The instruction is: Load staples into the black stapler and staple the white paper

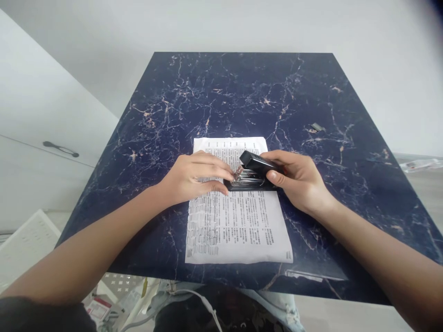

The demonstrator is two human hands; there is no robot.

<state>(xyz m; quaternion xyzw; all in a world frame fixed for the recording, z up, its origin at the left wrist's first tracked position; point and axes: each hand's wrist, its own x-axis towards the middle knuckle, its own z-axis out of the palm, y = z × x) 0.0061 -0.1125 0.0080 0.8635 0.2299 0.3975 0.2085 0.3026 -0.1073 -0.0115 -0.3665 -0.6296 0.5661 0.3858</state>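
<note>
A black stapler (251, 184) rests on a sheet of printed paper (238, 230), its top arm raised away from the base so the metal inside shows. My right hand (299, 180) grips the stapler from the right, thumb on the near side of the raised arm and fingers behind it. From the left, my left hand (200, 175) reaches to the front end of the base. Its fingertips close on a small coppery piece (238, 173), which looks like a strip of staples but is partly hidden by the fingers.
The paper lies on a dark blue marble-patterned table (224, 97). A small grey piece (316, 127) lies toward the table's right. White drawers with a dark handle (60, 149) stand at left. Below the near edge are a pale cable (204, 302) and a white perforated rack (29, 240).
</note>
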